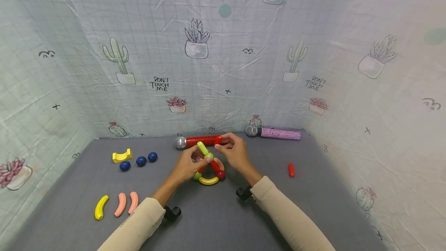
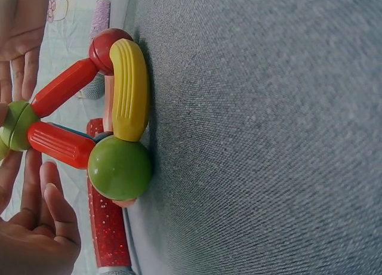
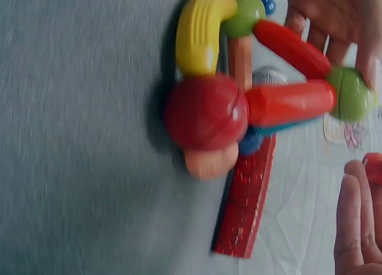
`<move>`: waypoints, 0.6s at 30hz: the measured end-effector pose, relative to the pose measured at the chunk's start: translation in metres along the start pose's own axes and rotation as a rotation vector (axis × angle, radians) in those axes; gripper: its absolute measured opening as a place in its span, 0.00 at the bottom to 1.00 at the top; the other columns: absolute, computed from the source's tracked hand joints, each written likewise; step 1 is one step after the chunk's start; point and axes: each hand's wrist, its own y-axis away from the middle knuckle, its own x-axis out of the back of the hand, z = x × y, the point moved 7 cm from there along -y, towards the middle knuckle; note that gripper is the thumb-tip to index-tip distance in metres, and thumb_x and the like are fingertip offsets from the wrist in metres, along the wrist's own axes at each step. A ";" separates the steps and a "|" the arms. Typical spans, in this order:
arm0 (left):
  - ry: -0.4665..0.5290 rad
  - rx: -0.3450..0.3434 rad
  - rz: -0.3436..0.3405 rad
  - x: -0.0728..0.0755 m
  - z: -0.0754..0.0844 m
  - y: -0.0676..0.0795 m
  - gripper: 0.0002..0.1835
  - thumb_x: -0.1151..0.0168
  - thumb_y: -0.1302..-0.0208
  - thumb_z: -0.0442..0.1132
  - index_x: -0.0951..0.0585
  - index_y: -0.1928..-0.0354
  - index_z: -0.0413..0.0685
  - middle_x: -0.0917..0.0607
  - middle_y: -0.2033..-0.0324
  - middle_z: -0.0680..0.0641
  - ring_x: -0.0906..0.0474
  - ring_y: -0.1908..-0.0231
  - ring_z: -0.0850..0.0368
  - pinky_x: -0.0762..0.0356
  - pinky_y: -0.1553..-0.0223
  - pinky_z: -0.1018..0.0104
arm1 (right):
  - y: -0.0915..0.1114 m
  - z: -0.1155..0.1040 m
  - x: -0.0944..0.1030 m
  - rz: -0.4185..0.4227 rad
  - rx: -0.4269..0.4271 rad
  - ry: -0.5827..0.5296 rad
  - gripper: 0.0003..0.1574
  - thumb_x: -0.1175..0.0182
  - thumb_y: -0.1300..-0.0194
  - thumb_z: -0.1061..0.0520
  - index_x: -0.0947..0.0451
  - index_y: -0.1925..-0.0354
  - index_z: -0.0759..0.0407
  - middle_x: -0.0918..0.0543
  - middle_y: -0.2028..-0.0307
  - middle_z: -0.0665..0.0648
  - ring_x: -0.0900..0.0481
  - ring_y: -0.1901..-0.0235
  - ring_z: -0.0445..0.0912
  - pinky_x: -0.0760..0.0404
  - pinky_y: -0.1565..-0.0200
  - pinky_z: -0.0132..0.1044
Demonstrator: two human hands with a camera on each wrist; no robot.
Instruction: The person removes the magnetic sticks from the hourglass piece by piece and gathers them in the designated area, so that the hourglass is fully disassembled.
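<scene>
A frame of magnetic sticks and balls stands on the table, with a yellow curved stick (image 2: 130, 90) at its base between a dark red ball (image 3: 206, 112) and a green ball (image 2: 120, 167). Red sticks (image 3: 291, 103) rise from these to a green top ball (image 1: 208, 157), which my left hand (image 1: 186, 165) pinches. From that ball a light green stick (image 1: 202, 148) points up. My right hand (image 1: 237, 153), just right of the top, pinches a loose red stick (image 1: 218, 140) apart from the frame. Fingers partly hide the frame's far side.
Behind the hands lie a red glitter microphone (image 1: 202, 140) and a purple one (image 1: 280, 133). At left are a yellow block (image 1: 122, 156), several blue balls (image 1: 141, 161), a yellow curved stick (image 1: 101, 207) and pink curved sticks (image 1: 120, 204). Another red stick (image 1: 291, 170) lies at right.
</scene>
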 end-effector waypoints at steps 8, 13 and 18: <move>0.020 0.021 -0.011 -0.002 -0.003 0.001 0.15 0.24 0.33 0.47 0.14 0.51 0.48 0.14 0.61 0.46 0.20 0.61 0.56 0.22 0.57 0.66 | 0.000 0.011 0.040 0.076 -0.014 0.049 0.18 0.23 0.38 0.64 0.14 0.51 0.64 0.09 0.57 0.65 0.09 0.60 0.51 0.12 0.57 0.33; 0.039 0.026 -0.020 -0.002 -0.002 0.001 0.15 0.25 0.32 0.47 0.15 0.51 0.47 0.14 0.59 0.44 0.20 0.61 0.55 0.22 0.57 0.67 | 0.008 0.024 0.072 0.098 -0.055 0.110 0.17 0.22 0.39 0.65 0.13 0.52 0.63 0.09 0.58 0.65 0.11 0.64 0.45 0.13 0.61 0.29; 0.039 0.025 -0.021 -0.001 -0.002 0.002 0.15 0.24 0.32 0.47 0.15 0.51 0.48 0.14 0.59 0.44 0.20 0.61 0.56 0.22 0.58 0.67 | 0.020 0.038 0.100 0.106 -0.089 0.145 0.18 0.23 0.40 0.67 0.14 0.51 0.68 0.10 0.58 0.69 0.12 0.65 0.41 0.16 0.61 0.26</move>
